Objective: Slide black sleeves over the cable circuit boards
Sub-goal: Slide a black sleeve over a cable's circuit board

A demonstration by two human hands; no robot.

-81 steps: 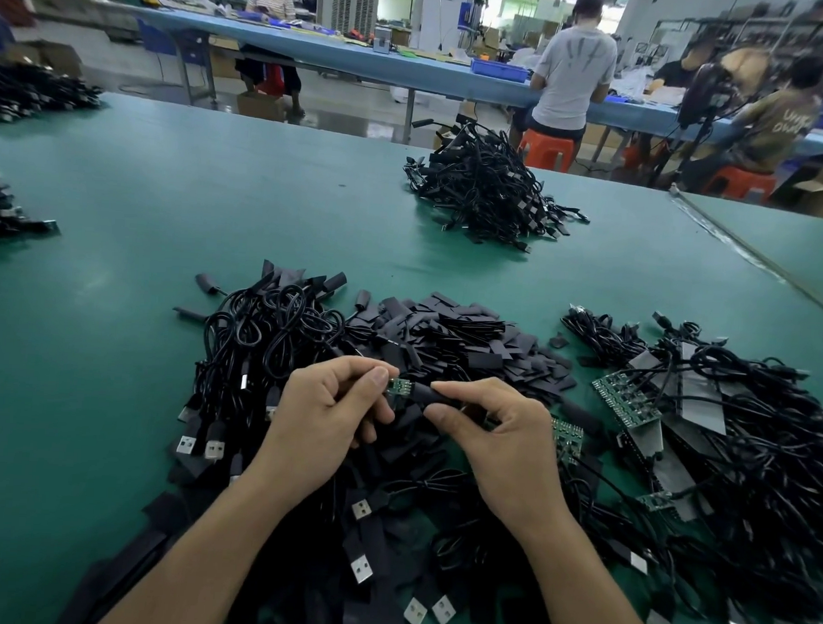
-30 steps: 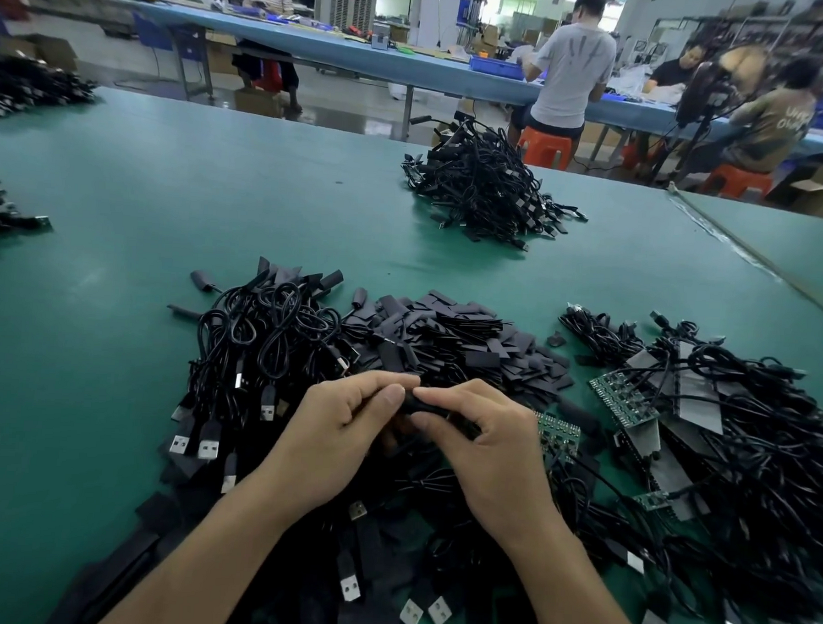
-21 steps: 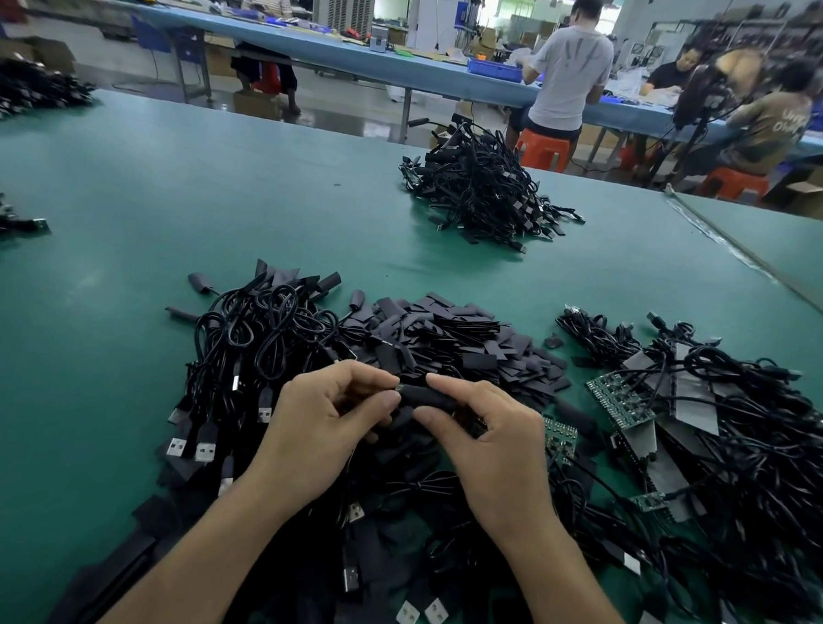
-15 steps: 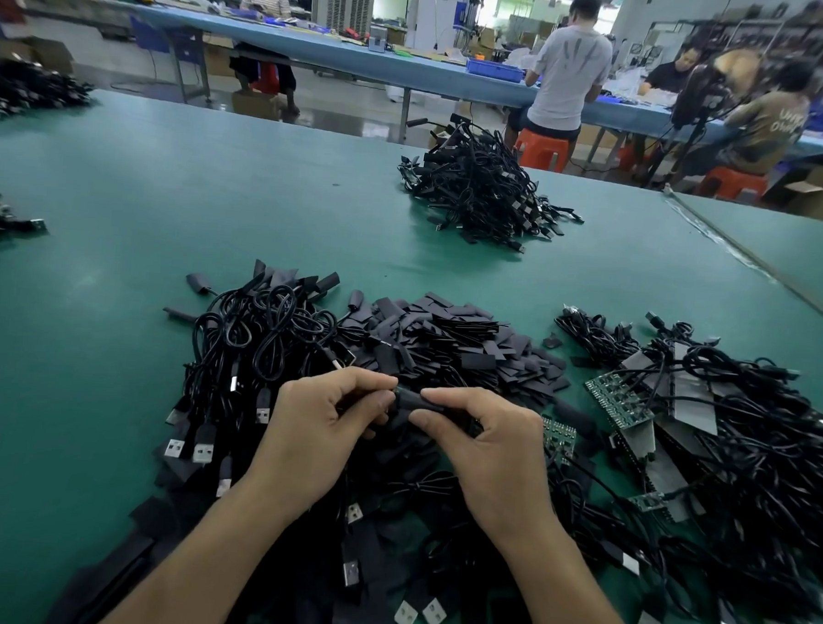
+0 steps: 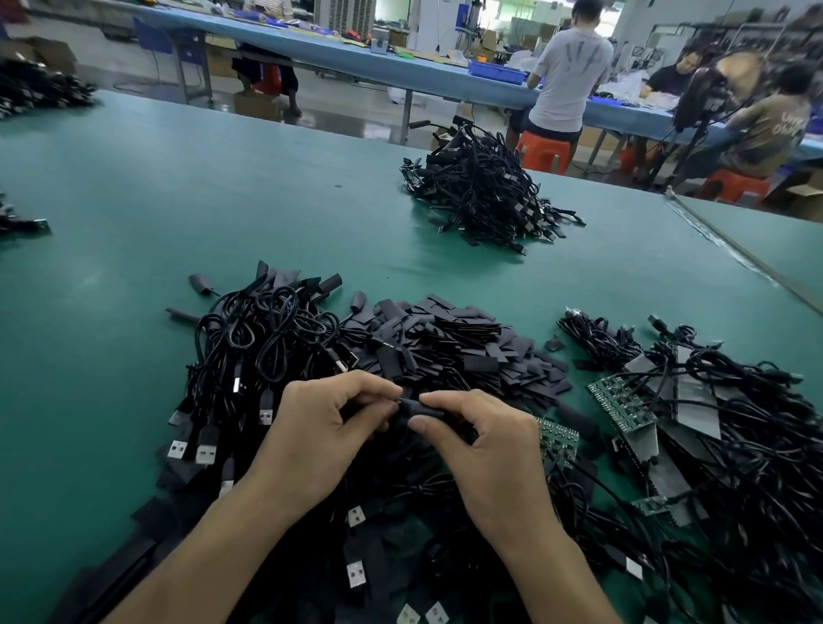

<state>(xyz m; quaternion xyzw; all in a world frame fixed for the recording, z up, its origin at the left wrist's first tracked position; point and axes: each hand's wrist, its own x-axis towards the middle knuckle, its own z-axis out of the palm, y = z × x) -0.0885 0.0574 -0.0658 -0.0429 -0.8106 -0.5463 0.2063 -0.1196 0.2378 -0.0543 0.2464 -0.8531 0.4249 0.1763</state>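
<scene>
**Left hand** (image 5: 317,431): fingers curled, thumb and forefinger pinching the left end of the black sleeve (image 5: 421,408).
**Right hand** (image 5: 483,454): pinching the same sleeve along its length, above the near heap. The board is hidden.
**Sleeve:** judged light and soft, flattening easily; hold it by the sides and leave the mouth free.
**Stock:** loose sleeves (image 5: 446,347) heaped beyond. Bare circuit boards (image 5: 622,401) to the right, probably stiff and fragile; hold by the edges.
**Containers:** none on the worktop (image 5: 117,248). Blue tray (image 5: 496,72) far off, contents unclear.

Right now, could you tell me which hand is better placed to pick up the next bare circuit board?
Probably the right hand: the nearest bare green circuit board lies just beside it, while the left hand sits beyond the black sleeve both hold.
</scene>
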